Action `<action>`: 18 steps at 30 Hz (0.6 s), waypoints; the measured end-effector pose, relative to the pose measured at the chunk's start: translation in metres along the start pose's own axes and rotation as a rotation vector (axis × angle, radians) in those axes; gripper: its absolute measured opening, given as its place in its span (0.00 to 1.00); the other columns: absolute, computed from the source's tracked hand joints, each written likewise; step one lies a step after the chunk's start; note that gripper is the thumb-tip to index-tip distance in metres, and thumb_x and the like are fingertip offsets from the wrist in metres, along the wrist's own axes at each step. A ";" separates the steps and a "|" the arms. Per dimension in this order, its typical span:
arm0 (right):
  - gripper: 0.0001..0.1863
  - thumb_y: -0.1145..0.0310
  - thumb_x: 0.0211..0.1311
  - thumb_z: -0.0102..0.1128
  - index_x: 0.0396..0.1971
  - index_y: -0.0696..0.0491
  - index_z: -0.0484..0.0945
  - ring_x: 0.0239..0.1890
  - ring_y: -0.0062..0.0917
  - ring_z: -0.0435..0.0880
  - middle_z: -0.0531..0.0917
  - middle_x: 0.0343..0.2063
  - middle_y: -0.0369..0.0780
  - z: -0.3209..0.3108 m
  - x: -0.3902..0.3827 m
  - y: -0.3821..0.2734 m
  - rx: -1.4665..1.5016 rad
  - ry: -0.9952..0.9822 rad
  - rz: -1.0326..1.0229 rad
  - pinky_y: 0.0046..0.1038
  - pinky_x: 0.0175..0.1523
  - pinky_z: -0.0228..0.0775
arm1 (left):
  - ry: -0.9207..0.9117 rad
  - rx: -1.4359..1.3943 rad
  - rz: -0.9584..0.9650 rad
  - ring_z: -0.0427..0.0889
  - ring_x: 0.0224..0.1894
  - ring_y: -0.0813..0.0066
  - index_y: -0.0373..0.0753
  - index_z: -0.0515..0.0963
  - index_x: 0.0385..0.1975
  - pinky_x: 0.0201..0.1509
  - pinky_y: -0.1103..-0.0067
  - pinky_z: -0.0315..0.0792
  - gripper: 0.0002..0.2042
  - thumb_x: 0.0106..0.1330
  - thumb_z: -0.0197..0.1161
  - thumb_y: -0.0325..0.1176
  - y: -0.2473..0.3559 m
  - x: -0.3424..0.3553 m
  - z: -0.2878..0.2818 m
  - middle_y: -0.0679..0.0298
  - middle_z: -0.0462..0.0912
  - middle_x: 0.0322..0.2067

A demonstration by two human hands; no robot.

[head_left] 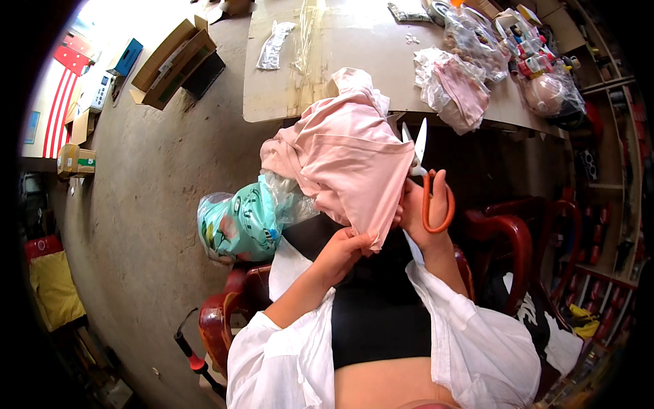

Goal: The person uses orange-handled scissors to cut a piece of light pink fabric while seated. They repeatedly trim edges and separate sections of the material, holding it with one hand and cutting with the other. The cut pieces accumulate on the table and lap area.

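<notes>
Left hand [343,253]: thumb and fingers clamped together on a lower corner of the pink cloth.
Right hand [424,217]: holds the orange-handled scissors, one digit through the loop; its other fingertips meet the cloth's right edge, and whether they pinch it I cannot tell.
Pink cloth [340,150]: in the centre of the frame, soft, matte and folded, pulled smooth toward the lower corner and bunched on the left.
Orange-handled scissors [419,170]: right of the cloth, pale metal blades apart and pointing up the frame, handles rounded.
Step in hand: apparently spreading and checking the cloth's edge, scissors kept ready.
Next move calls for: probably a steady corner, taut fabric and care that the tips do not snag it.
Teal bag [248,218]: left of centre, thin, crinkled, glossy plastic with dark print.
Desk [272,95]: across the top, pale and flat, with a yellowish streaked band.
Wrapped bundle [462,88]: upper right on the desk, pink fabric in clear, wrinkled film.
Chair [218,317]: lower left of centre, dark red, curved, polished-looking.
</notes>
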State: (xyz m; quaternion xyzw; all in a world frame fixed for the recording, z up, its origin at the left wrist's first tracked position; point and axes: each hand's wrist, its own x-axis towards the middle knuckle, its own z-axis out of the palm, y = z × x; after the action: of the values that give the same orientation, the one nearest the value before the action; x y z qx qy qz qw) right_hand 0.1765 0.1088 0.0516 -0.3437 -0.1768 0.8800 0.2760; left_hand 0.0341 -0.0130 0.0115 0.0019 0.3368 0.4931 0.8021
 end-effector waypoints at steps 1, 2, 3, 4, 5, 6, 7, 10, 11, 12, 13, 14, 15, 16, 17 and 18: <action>0.47 0.19 0.46 0.35 0.36 0.55 0.68 0.19 0.20 0.64 0.68 0.20 0.34 0.003 0.001 -0.001 -0.030 0.019 -0.019 0.21 0.26 0.57 | 0.001 0.000 -0.011 0.72 0.28 0.81 0.36 0.76 0.33 0.36 0.83 0.65 0.08 0.62 0.62 0.35 -0.001 0.000 -0.002 0.68 0.77 0.27; 0.46 0.20 0.47 0.35 0.34 0.55 0.68 0.17 0.19 0.63 0.68 0.19 0.33 0.006 0.001 -0.003 -0.062 0.038 -0.039 0.20 0.24 0.57 | -0.005 0.002 -0.002 0.72 0.28 0.80 0.36 0.76 0.33 0.36 0.83 0.66 0.08 0.62 0.62 0.35 0.000 -0.001 0.000 0.68 0.77 0.27; 0.45 0.20 0.48 0.35 0.33 0.54 0.67 0.16 0.18 0.63 0.67 0.19 0.33 0.001 0.003 -0.002 -0.048 0.041 -0.039 0.19 0.22 0.56 | -0.010 0.004 0.007 0.72 0.28 0.80 0.36 0.76 0.33 0.36 0.83 0.66 0.08 0.62 0.62 0.35 0.002 -0.001 0.003 0.68 0.77 0.27; 0.44 0.20 0.48 0.35 0.31 0.54 0.67 0.15 0.17 0.62 0.67 0.19 0.33 -0.008 0.008 0.001 -0.035 0.044 -0.039 0.18 0.20 0.55 | -0.016 0.005 0.016 0.72 0.28 0.80 0.36 0.77 0.33 0.36 0.83 0.66 0.08 0.62 0.62 0.35 0.003 -0.001 0.005 0.68 0.77 0.27; 0.43 0.21 0.49 0.35 0.30 0.54 0.66 0.14 0.16 0.61 0.67 0.19 0.33 -0.010 0.010 0.002 -0.023 0.048 -0.040 0.17 0.19 0.54 | -0.014 -0.006 0.019 0.73 0.28 0.80 0.36 0.77 0.32 0.37 0.83 0.66 0.08 0.62 0.62 0.35 0.003 -0.001 0.005 0.68 0.78 0.27; 0.42 0.21 0.49 0.35 0.28 0.53 0.65 0.13 0.15 0.61 0.67 0.18 0.33 -0.010 0.010 0.003 -0.045 0.082 -0.055 0.16 0.17 0.52 | -0.013 -0.017 0.022 0.73 0.28 0.80 0.36 0.77 0.32 0.37 0.83 0.66 0.08 0.62 0.62 0.35 0.003 0.000 0.005 0.68 0.78 0.27; 0.41 0.22 0.50 0.35 0.27 0.53 0.65 0.12 0.14 0.60 0.66 0.17 0.32 -0.009 0.010 0.004 -0.067 0.116 -0.070 0.15 0.16 0.51 | -0.012 -0.028 0.025 0.73 0.29 0.80 0.36 0.77 0.32 0.37 0.83 0.67 0.08 0.62 0.62 0.35 0.003 0.000 0.005 0.68 0.78 0.28; 0.37 0.25 0.54 0.35 0.22 0.50 0.64 0.08 0.12 0.57 0.63 0.12 0.29 -0.009 0.008 0.007 -0.107 0.137 -0.062 0.14 0.13 0.50 | -0.031 -0.061 0.036 0.74 0.29 0.80 0.36 0.77 0.32 0.38 0.83 0.67 0.08 0.61 0.63 0.35 -0.002 0.001 -0.002 0.68 0.78 0.28; 0.37 0.25 0.54 0.35 0.21 0.50 0.64 0.08 0.12 0.56 0.62 0.11 0.28 -0.010 0.007 0.005 -0.113 0.148 -0.057 0.14 0.12 0.50 | -0.015 -0.064 0.007 0.75 0.32 0.79 0.35 0.77 0.35 0.41 0.82 0.67 0.08 0.60 0.63 0.33 -0.003 -0.001 -0.002 0.67 0.79 0.30; 0.36 0.26 0.55 0.35 0.21 0.49 0.64 0.07 0.12 0.56 0.62 0.11 0.28 -0.010 0.008 0.003 -0.119 0.159 -0.052 0.13 0.12 0.51 | 0.002 -0.067 -0.021 0.76 0.36 0.79 0.35 0.77 0.37 0.44 0.81 0.68 0.09 0.60 0.63 0.31 -0.003 -0.003 -0.001 0.66 0.80 0.33; 0.34 0.29 0.58 0.36 0.20 0.48 0.64 0.07 0.11 0.55 0.62 0.11 0.28 -0.011 0.010 0.000 -0.020 0.223 -0.063 0.13 0.11 0.50 | 0.019 -0.071 -0.048 0.77 0.39 0.78 0.34 0.77 0.40 0.47 0.80 0.68 0.11 0.59 0.63 0.29 -0.003 -0.006 0.000 0.65 0.80 0.35; 0.33 0.29 0.58 0.38 0.22 0.49 0.65 0.09 0.11 0.59 0.64 0.15 0.29 -0.014 0.009 -0.004 -0.003 0.236 -0.095 0.13 0.13 0.50 | 0.013 -0.042 -0.046 0.77 0.40 0.78 0.33 0.76 0.41 0.48 0.80 0.68 0.12 0.59 0.63 0.29 -0.003 -0.009 0.000 0.65 0.80 0.36; 0.32 0.30 0.59 0.38 0.23 0.49 0.65 0.10 0.11 0.59 0.64 0.16 0.30 -0.015 0.010 -0.007 -0.056 0.248 -0.149 0.13 0.14 0.53 | 0.008 -0.013 -0.043 0.78 0.41 0.78 0.33 0.76 0.42 0.48 0.80 0.68 0.12 0.58 0.63 0.28 -0.003 -0.013 0.000 0.65 0.81 0.38; 0.32 0.31 0.59 0.39 0.24 0.49 0.65 0.11 0.12 0.60 0.65 0.16 0.30 -0.015 0.011 -0.010 -0.109 0.258 -0.201 0.14 0.16 0.55 | 0.004 0.014 -0.039 0.78 0.42 0.78 0.33 0.76 0.43 0.49 0.80 0.69 0.13 0.58 0.63 0.28 -0.004 -0.016 0.000 0.65 0.81 0.39; 0.30 0.34 0.61 0.43 0.25 0.50 0.66 0.12 0.14 0.64 0.67 0.18 0.32 -0.013 0.012 -0.012 -0.126 0.225 -0.258 0.16 0.19 0.59 | 0.013 0.051 -0.019 0.78 0.41 0.78 0.33 0.76 0.43 0.48 0.81 0.69 0.14 0.58 0.63 0.28 -0.004 -0.019 -0.002 0.65 0.81 0.38; 0.24 0.43 0.62 0.53 0.25 0.52 0.67 0.14 0.16 0.68 0.70 0.19 0.33 -0.009 0.013 -0.015 -0.171 0.239 -0.316 0.18 0.20 0.62 | 0.024 0.087 0.001 0.78 0.40 0.79 0.33 0.76 0.44 0.47 0.81 0.70 0.14 0.58 0.63 0.28 -0.004 -0.021 -0.004 0.65 0.81 0.38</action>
State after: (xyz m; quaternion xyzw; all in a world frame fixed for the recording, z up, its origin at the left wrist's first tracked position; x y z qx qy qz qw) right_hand 0.1807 0.1300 0.0463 -0.4360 -0.2686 0.7604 0.3993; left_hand 0.0290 -0.0327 0.0180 0.0311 0.3675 0.4782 0.7971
